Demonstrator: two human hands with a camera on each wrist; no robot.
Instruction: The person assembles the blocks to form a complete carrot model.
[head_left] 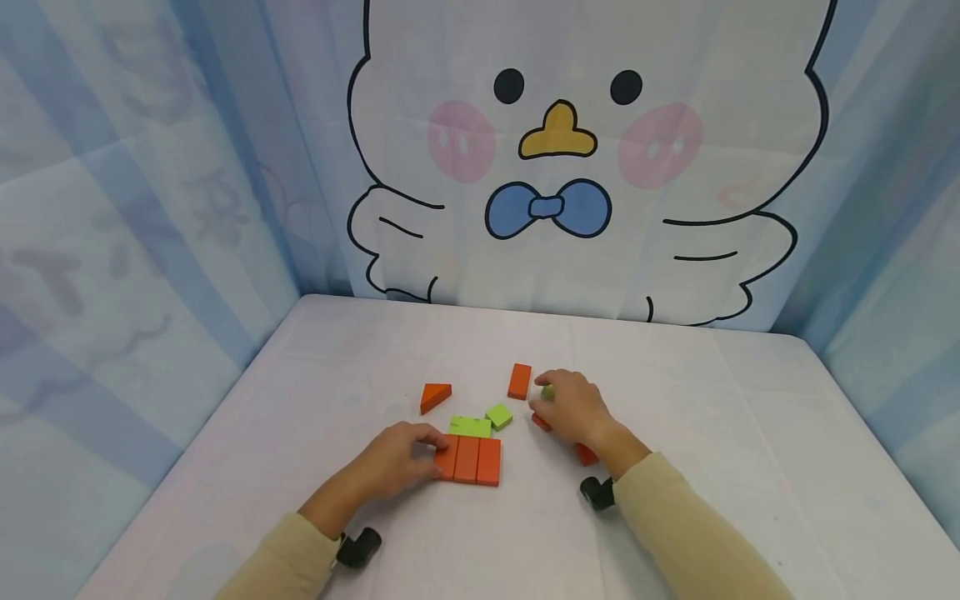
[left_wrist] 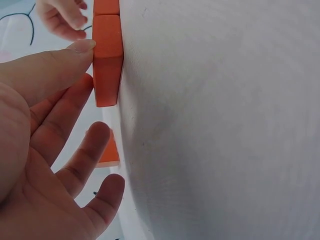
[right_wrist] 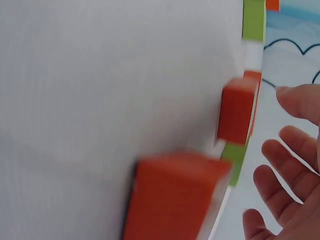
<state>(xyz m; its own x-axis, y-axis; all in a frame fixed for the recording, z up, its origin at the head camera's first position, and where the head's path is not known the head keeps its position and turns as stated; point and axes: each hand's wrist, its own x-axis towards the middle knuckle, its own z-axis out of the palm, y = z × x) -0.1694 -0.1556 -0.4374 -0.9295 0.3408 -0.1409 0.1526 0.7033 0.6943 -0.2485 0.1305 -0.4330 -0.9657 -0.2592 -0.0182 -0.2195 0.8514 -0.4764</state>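
Three orange rectangular blocks [head_left: 467,461] lie side by side in a row on the table. With thumb and index finger, my left hand [head_left: 393,458] pinches the leftmost orange block [left_wrist: 107,75] by its two ends; the other fingers are spread. Against the far side of the row sits a green piece [head_left: 470,427], and a small green block [head_left: 498,416] lies just beyond it. My right hand [head_left: 576,408] hovers over loose blocks, its fingers parted and nothing between them. Partly hidden by it are a green block [head_left: 548,392] and two orange blocks, one nearer the wrist [head_left: 587,454].
An orange triangular block [head_left: 435,397] lies farther back on the left. Another orange block [head_left: 520,381] rests left of the right fingertips. The white-covered table [head_left: 712,467] meets a curtain [head_left: 570,267] printed with a cartoon bird at its back edge.
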